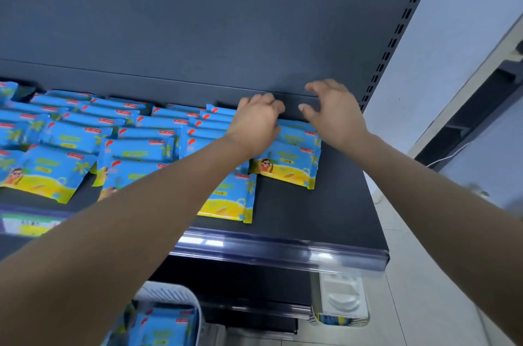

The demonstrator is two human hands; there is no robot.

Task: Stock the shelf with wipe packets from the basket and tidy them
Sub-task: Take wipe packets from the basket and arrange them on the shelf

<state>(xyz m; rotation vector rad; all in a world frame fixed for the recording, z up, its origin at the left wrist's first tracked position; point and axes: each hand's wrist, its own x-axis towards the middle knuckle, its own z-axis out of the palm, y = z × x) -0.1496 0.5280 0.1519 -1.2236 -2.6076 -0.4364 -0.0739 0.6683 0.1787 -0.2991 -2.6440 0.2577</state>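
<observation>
Blue and yellow wipe packets (135, 144) lie in overlapping rows across the dark shelf (325, 218). At the right end sits a short stack of packets (294, 164). My left hand (256, 123) rests on the back of that stack, its fingers curled over the packets' far edge near the shelf's back wall. Just to the right, my right hand (334, 113) hovers above the stack with fingers spread and bent, holding nothing. One packet (229, 201) lies nearer the front edge, partly under my left forearm. Below, a white basket (167, 294) holds more packets (161, 328).
A clear price rail (283, 249) runs along the shelf's front edge. The slotted upright (396, 34) bounds the shelf on the right. A white plastic item (342, 300) hangs under the shelf at the right. Pale floor tiles (410, 303) lie beyond.
</observation>
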